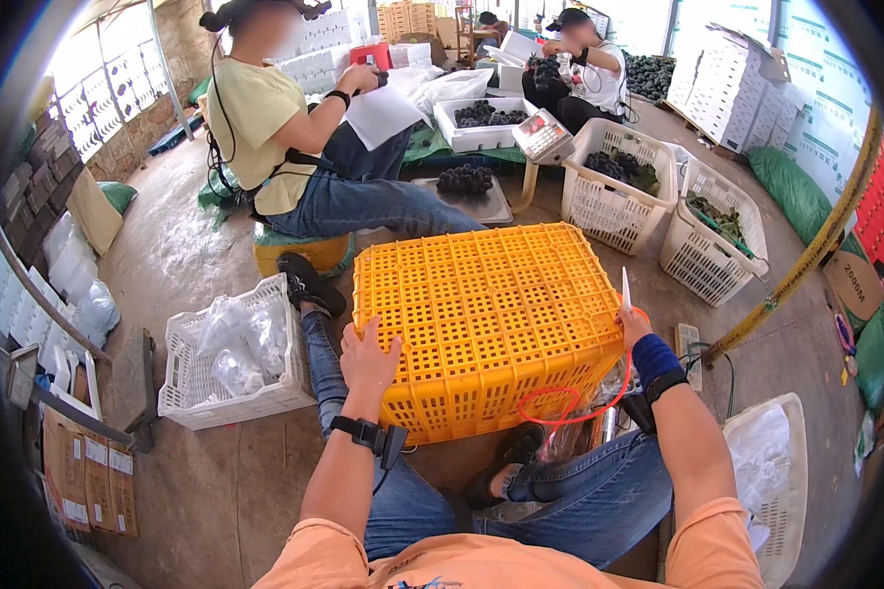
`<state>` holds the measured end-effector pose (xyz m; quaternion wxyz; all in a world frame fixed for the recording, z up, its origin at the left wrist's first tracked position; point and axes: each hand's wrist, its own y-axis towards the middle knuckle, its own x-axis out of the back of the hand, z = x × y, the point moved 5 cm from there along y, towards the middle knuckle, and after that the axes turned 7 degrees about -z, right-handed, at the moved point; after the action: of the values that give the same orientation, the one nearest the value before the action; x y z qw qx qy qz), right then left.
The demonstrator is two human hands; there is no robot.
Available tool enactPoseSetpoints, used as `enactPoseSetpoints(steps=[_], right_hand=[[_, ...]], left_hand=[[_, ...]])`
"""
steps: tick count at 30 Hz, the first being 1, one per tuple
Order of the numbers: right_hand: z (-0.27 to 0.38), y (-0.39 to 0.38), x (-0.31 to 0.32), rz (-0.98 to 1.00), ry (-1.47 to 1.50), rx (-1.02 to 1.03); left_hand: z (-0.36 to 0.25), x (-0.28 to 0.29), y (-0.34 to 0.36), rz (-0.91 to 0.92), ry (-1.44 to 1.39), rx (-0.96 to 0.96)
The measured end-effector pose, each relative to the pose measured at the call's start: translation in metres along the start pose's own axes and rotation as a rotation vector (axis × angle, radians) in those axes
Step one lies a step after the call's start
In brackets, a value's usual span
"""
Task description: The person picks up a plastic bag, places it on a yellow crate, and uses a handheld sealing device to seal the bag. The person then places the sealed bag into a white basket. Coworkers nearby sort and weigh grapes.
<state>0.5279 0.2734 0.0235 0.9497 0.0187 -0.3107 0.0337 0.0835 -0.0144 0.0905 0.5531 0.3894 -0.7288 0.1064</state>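
In front of me stands an upside-down yellow plastic crate (pixel 491 309), its gridded base facing up. My left hand (pixel 370 358) rests on its near left corner with the fingers spread. At the near right corner, my right hand (pixel 635 322) is closed around a slim white pointed tool (pixel 626 290); its exact kind is unclear. From beside that hand a red cord (pixel 614 398) loops down across the crate's front. Clear plastic wrapping (pixel 570 442) lies below the crate, partly hidden.
A white basket (pixel 192 393) with clear bags stands left. Beyond the crate, dark grapes (pixel 465 181) sit on a scale (pixel 501 211). Two white baskets (pixel 609 211) stand far right, near a slanted yellow pole (pixel 805 265). Two people (pixel 255 128) sit ahead; another basket (pixel 796 491) is near right.
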Motion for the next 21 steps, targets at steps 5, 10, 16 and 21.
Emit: enactPoseSetpoints(steps=[5,10,16,21], right_hand=[[0.000,0.000,0.000,0.000,-0.006,-0.002],[0.003,-0.002,-0.001,0.019,-0.008,-0.017],[0.005,-0.003,0.002,0.016,-0.042,-0.014],[0.010,-0.006,0.001,0.006,-0.036,-0.027]], left_hand=[[0.000,0.000,0.000,0.013,0.004,0.005],[0.001,0.001,0.000,0.016,0.013,0.007],[0.001,0.000,0.000,-0.001,0.008,-0.003],[0.002,0.000,-0.001,-0.011,0.003,0.002]])
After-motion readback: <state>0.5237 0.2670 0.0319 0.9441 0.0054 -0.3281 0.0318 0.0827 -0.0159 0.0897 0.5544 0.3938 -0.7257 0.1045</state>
